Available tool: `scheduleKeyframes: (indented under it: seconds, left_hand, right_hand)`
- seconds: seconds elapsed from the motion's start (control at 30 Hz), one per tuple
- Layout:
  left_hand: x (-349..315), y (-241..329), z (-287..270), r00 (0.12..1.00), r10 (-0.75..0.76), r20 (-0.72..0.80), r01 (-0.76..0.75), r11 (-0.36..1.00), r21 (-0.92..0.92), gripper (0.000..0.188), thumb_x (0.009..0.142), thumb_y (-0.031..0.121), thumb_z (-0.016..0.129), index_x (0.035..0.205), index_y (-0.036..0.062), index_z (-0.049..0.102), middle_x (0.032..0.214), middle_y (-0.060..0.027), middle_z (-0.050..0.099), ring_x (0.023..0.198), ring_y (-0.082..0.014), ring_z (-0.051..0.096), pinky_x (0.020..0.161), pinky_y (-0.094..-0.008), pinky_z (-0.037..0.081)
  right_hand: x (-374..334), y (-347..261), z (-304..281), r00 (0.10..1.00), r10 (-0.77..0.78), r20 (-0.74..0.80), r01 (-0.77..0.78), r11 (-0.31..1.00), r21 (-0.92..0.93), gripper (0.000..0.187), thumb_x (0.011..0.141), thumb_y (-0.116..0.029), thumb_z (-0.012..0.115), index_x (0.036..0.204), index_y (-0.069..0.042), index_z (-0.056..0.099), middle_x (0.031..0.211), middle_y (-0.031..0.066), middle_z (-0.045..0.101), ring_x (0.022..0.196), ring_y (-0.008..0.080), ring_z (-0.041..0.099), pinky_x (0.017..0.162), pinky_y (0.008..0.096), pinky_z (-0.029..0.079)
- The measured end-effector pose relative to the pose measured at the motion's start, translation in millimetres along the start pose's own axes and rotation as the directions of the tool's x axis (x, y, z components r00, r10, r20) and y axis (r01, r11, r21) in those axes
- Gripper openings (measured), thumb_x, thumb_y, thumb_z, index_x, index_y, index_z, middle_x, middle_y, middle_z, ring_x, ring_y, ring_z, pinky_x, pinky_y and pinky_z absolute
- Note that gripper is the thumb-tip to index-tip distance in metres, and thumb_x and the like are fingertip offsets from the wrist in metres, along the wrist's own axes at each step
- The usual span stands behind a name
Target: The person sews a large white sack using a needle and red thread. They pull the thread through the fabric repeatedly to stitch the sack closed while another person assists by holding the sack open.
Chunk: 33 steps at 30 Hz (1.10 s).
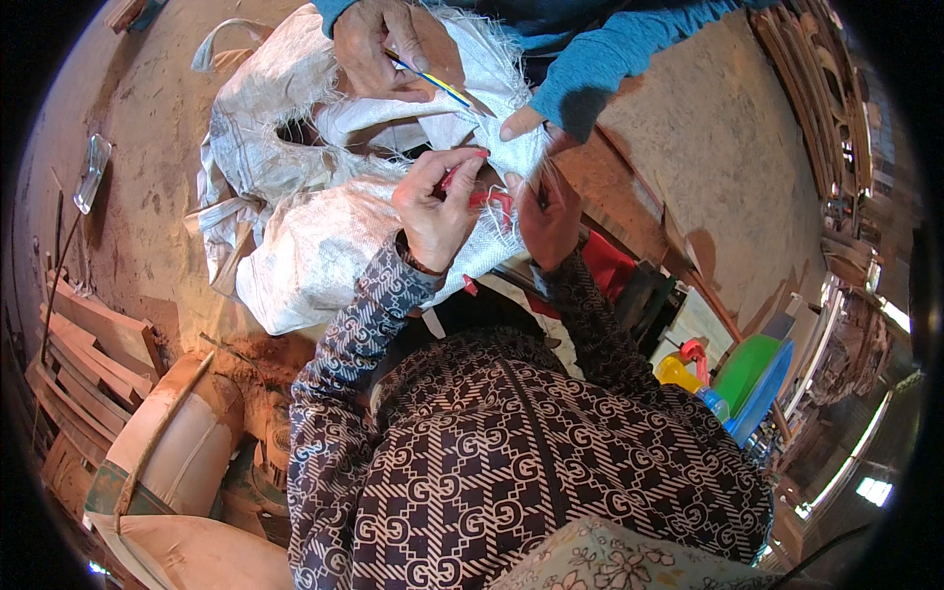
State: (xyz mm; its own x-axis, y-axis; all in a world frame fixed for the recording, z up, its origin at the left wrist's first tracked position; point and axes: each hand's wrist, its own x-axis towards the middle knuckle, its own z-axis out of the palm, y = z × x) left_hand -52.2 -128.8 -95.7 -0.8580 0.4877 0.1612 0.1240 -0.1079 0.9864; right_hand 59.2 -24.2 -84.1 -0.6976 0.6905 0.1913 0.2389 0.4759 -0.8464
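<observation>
A large white woven sack (305, 261) with frayed edges lies bunched in front of me. My left hand (438, 206) is closed in a pinch on a thin red object (449, 179) at the frayed part; its kind is mostly hidden by the fingers. Beside it, my right hand (549, 214) grips the sack's frayed edge, with a red strip (492, 200) between the two hands. Across from me, one hand of another person (379, 44) holds a slim blue-and-yellow pen-like tool (430, 79). That person's other hand (531, 126) presses on the sack close to my fingers.
Curved wooden boards (93, 359) are stacked at the left, near a pale rounded container (177, 433). A clear plastic piece (93, 175) lies on the floor. At right are a green basin (744, 374), a yellow bottle (678, 374) and long timber pieces (811, 88).
</observation>
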Motion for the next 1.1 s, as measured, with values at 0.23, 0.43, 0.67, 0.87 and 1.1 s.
scheduleKeyframes:
  seconds: [0.23, 0.43, 0.67, 0.87, 1.1]
  left_hand:
    - [-0.6, -8.0, 0.9, 0.989, -0.135, 0.064, 0.138, 0.989, -0.055, 0.012, 0.085, 0.002, 0.071, 0.097, 0.0003, 0.073, 0.083, -0.0084, 0.069, 0.075, -0.0130, 0.064, 0.069, -0.0250, 0.050]
    - [-4.7, -6.5, 8.3, 0.961, -0.275, 0.003, 0.265, 0.922, -0.281, 0.011, 0.086, 0.002, 0.071, 0.097, 0.0001, 0.073, 0.083, -0.0101, 0.071, 0.072, -0.0105, 0.065, 0.067, -0.0229, 0.052]
    - [0.8, 0.6, -0.2, 0.989, 0.132, 0.066, -0.142, 0.973, 0.182, 0.015, 0.082, 0.001, 0.072, 0.097, 0.0020, 0.071, 0.079, -0.0106, 0.068, 0.069, -0.0195, 0.068, 0.062, -0.0290, 0.053]
    - [6.2, 6.5, -3.3, 0.943, 0.298, 0.147, -0.332, 0.879, 0.343, 0.014, 0.078, 0.000, 0.072, 0.092, 0.0021, 0.070, 0.079, -0.0122, 0.066, 0.068, -0.0272, 0.066, 0.061, -0.0345, 0.053]
    - [-2.5, 4.1, 5.1, 0.992, 0.031, 0.124, -0.036, 0.998, 0.043, 0.013, 0.085, 0.004, 0.070, 0.096, -0.0016, 0.074, 0.085, -0.0118, 0.066, 0.073, -0.0186, 0.064, 0.063, -0.0275, 0.049]
  right_hand:
    - [-0.3, 1.8, -3.9, 0.999, 0.010, 0.037, -0.007, 0.996, -0.084, 0.010, 0.087, -0.006, 0.061, 0.094, 0.000, 0.059, 0.079, 0.0202, 0.065, 0.070, 0.0324, 0.068, 0.062, 0.0382, 0.051]
    - [2.4, -4.2, -3.0, 0.999, -0.025, 0.026, 0.027, 0.998, -0.058, 0.010, 0.086, -0.006, 0.061, 0.094, 0.000, 0.059, 0.079, 0.0200, 0.065, 0.070, 0.0367, 0.067, 0.063, 0.0393, 0.051]
    - [-1.0, 4.9, -4.9, 0.999, -0.043, 0.027, 0.046, 0.993, -0.111, 0.014, 0.086, -0.008, 0.060, 0.098, -0.001, 0.060, 0.082, 0.0206, 0.067, 0.076, 0.0379, 0.069, 0.065, 0.0423, 0.053]
    - [-0.9, 1.7, -2.7, 0.996, -0.085, 0.024, 0.087, 0.989, -0.121, 0.016, 0.085, -0.011, 0.061, 0.099, -0.002, 0.060, 0.081, 0.0203, 0.067, 0.075, 0.0394, 0.068, 0.064, 0.0450, 0.053]
    - [-1.5, -8.4, -7.6, 0.995, -0.054, 0.081, 0.072, 0.969, -0.235, 0.019, 0.085, -0.012, 0.061, 0.100, -0.002, 0.059, 0.081, 0.0206, 0.066, 0.075, 0.0400, 0.066, 0.064, 0.0488, 0.052]
